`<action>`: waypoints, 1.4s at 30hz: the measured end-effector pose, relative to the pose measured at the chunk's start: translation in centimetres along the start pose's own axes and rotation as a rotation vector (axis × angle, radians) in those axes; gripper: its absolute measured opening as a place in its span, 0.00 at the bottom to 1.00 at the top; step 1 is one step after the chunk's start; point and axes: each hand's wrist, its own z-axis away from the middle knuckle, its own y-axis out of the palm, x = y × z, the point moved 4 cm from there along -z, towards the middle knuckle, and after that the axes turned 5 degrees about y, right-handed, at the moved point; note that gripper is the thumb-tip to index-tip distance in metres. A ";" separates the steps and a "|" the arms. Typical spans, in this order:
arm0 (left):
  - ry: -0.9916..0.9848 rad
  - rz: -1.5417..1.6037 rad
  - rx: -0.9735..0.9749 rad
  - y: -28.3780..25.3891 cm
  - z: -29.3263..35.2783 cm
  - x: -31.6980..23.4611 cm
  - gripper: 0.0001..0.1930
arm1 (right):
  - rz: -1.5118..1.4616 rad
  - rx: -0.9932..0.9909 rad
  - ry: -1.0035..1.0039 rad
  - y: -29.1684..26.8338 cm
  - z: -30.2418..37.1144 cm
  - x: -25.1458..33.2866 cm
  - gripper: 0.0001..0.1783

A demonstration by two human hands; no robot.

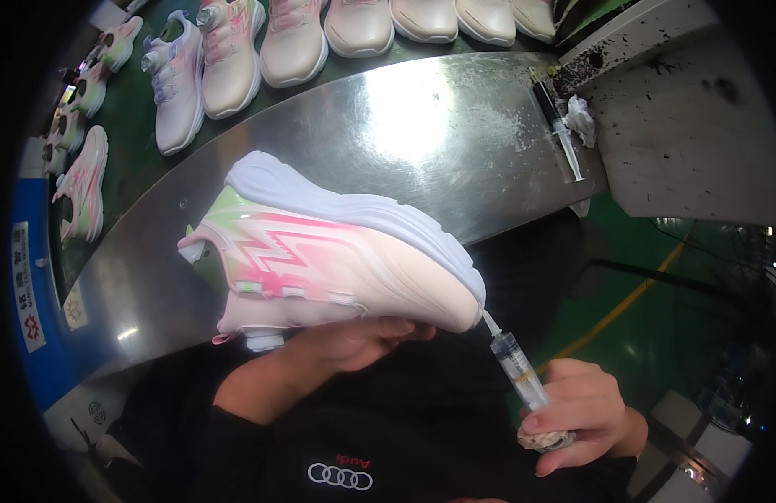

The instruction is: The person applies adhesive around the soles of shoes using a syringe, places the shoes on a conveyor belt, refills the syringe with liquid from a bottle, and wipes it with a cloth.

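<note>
My left hand (354,342) holds a pink, cream and green sneaker (321,268) from below. The shoe lies on its side in the air, its pale lavender sole facing away from me and its toe pointing right. Part of my left fingers is hidden behind the upper. In my right hand (576,411) is a clear plastic syringe (518,369), gripped near its plunger end. Its white tapered tip touches, or nearly touches, the toe where sole meets upper. Something pale and crusted wraps the syringe's lower end under my fingers.
A curved metal worktop (337,151) spans the middle. Beyond it, several sneakers (291,42) stand in a row on a green surface, with more at the far left. A dark-filled syringe (555,126) and crumpled white tissue (581,120) lie at the worktop's right end, beside a stained panel (690,126).
</note>
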 end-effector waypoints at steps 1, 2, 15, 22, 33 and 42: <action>0.010 0.000 0.000 0.1 -0.2 -0.1 0.25 | 0.008 -0.003 0.004 0.1 0.0 0.0 0.22; 0.018 0.004 0.001 0.3 -0.5 -0.3 0.25 | 0.032 -0.018 -0.011 0.2 0.0 0.2 0.22; 0.046 0.043 0.018 0.6 -2.0 -0.3 0.16 | 0.566 -0.108 -0.195 2.8 -0.4 -0.4 0.15; 0.077 0.025 0.092 1.7 -2.4 -0.7 0.16 | 0.784 -0.136 -0.286 4.0 -0.8 -1.2 0.15; 0.080 0.025 0.096 2.0 -2.3 -0.2 0.17 | 0.911 -0.141 -0.332 4.4 -0.6 -1.6 0.12; 0.090 0.028 0.079 2.4 -2.3 -0.8 0.18 | 0.949 -0.145 -0.307 4.8 -0.9 -1.6 0.12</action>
